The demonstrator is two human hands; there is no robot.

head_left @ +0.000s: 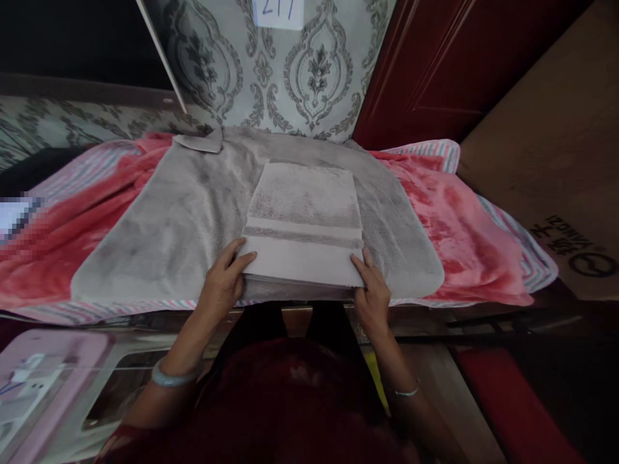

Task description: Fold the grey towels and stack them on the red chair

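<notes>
A light grey towel (pixel 307 200), partly folded into a rectangle, lies in front of me with a folded band along its near edge. At the near left corner, my left hand (pixel 223 278) is closed on the towel, with finger and thumb at its edge. My right hand (pixel 373 290) grips the opposite near corner in a similar way. Some fingers of both hands are hidden by the cloth or by the hands themselves. Under the towel a larger grey plush blanket (pixel 159 206) is spread out, its far left corner (pixel 200 140) turned over.
Red plush blankets (pixel 464 225) with striped edging show on both sides. Behind stand patterned wallpaper (pixel 316 71), a dark screen (pixel 82 45) and a red door (pixel 435 58). A cardboard box (pixel 556 148) is at right. A pink plastic item (pixel 82 351) sits lower left.
</notes>
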